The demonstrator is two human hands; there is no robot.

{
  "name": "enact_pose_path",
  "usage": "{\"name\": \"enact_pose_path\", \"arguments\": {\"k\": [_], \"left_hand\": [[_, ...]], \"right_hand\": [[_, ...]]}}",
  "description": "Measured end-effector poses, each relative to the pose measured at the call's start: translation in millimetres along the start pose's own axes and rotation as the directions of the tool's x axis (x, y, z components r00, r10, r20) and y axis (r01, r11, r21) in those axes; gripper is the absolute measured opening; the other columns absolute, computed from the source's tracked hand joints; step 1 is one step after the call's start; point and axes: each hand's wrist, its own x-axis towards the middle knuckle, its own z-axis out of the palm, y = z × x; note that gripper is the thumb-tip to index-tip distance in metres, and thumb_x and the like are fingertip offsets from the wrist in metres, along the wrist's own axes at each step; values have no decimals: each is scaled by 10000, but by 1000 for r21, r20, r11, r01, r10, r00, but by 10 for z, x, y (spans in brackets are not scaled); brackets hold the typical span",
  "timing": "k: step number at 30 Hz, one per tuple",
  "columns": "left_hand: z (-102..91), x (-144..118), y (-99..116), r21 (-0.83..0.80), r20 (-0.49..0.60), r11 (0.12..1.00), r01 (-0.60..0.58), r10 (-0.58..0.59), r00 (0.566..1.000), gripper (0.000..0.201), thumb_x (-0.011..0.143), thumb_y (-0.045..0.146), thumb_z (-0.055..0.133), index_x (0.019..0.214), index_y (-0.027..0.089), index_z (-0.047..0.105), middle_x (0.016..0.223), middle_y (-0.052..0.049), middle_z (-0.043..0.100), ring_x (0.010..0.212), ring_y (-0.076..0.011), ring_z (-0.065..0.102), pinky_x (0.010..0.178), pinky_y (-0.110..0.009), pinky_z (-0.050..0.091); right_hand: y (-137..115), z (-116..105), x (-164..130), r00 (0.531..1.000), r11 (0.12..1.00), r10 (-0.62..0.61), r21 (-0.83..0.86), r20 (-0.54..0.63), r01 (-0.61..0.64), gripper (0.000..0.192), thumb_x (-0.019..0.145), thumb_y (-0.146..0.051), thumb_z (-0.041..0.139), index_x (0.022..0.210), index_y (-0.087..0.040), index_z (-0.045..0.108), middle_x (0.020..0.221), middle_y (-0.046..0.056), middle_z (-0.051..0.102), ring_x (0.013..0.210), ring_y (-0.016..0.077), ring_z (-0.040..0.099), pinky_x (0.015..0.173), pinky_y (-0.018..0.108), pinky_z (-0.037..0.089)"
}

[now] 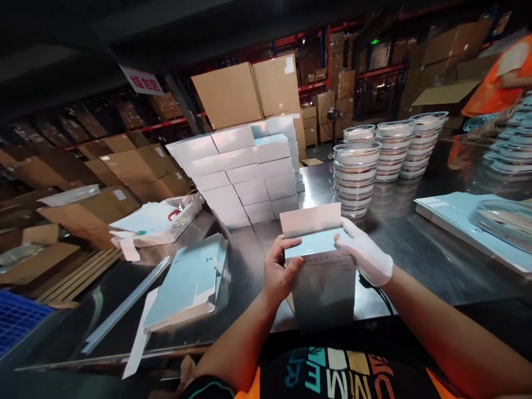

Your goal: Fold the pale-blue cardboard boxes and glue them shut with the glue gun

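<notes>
Close to my body at the table's front edge is a carton (324,282), pale blue on its top and grey-white on its front, with one flap (311,219) standing up at the far side. My bare left hand (282,267) grips its left side, thumb on the near top edge. On the right side, my right hand (366,252), in a white glove with a bare fingertip showing, holds the same carton with the thumb over the top. What is inside the carton cannot be seen.
White boxes (249,188) form a tall stack ahead. Stacked clear round containers (355,183) stand to the right. Flat blue cardboard sheets (183,282) lie at left, others (449,213) at right. A white basket (187,216) holds papers. Another person (507,77) works at far right.
</notes>
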Motion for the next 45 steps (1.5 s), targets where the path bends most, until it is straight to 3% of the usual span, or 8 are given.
{"name": "enact_pose_path", "arguments": {"k": [6,16,24,27,31,34,39,45], "left_hand": [[15,-23,-148,-91,-59,976,-198,193,979,469,875,576,875,1154,242,700,1248,-109,724,1198,-277,738,990,-392,580],[-196,169,-2,8,204,931,-365,356,912,231,1004,484,760,1021,269,844,1040,-102,830,1107,-292,780,1111,-572,564],[-332,555,529,455,645,786,-418,33,764,630,746,493,987,1309,299,781,1456,-150,732,1375,-406,656,1205,-579,467],[-407,653,581,497,567,796,-346,4,824,840,687,427,1015,1461,311,711,1249,-122,799,1133,-368,741,1095,-503,543],[-695,567,189,461,8,886,-56,59,998,848,701,513,975,1465,282,689,1250,-97,749,1125,-312,710,1047,-429,567],[-824,354,-342,146,-423,975,170,-94,901,984,747,540,941,1601,315,507,1466,-100,650,1277,-279,662,1057,-364,559],[-653,52,-1031,-384,-272,797,466,-580,768,1061,584,597,1010,1481,340,505,1280,-65,703,1061,-248,716,830,-332,607],[-474,-118,-1246,-398,-68,739,544,-615,786,994,594,478,1012,1431,283,514,1251,-51,698,1030,-215,707,878,-298,569]], "right_hand": [[-105,-124,-58,968,995,-80,-45,238,94,930,674,-755,927,1386,-202,700,1532,187,659,1457,430,589,1204,570,512],[16,-157,-232,844,864,-477,-47,245,502,239,1049,-454,713,1255,-437,833,1435,63,757,1352,291,705,1173,533,567],[-20,51,28,619,552,-660,-285,426,784,748,1083,-550,619,1745,-291,386,1678,178,543,1516,323,567,1231,534,509],[-81,-15,431,722,623,-540,-371,433,689,826,1095,-686,473,1756,-206,354,1678,190,543,1519,319,575,1252,490,495],[-242,-697,1409,909,606,-412,-765,-67,219,620,1105,-403,450,1663,-138,503,1694,183,522,1601,329,465,1354,524,342],[-307,-1359,2047,920,377,-278,-912,-277,-161,731,964,-213,612,1666,-77,462,1797,250,305,1649,408,346,1307,566,383],[-232,-1787,2324,967,87,-210,-987,-147,-132,398,991,-207,641,1381,-143,687,1654,211,530,1562,346,428,1264,567,364],[-357,-1616,2216,934,-41,-322,-983,-157,-179,337,1062,-69,417,1170,-74,735,1329,247,720,1292,290,605,1236,558,276]]}}
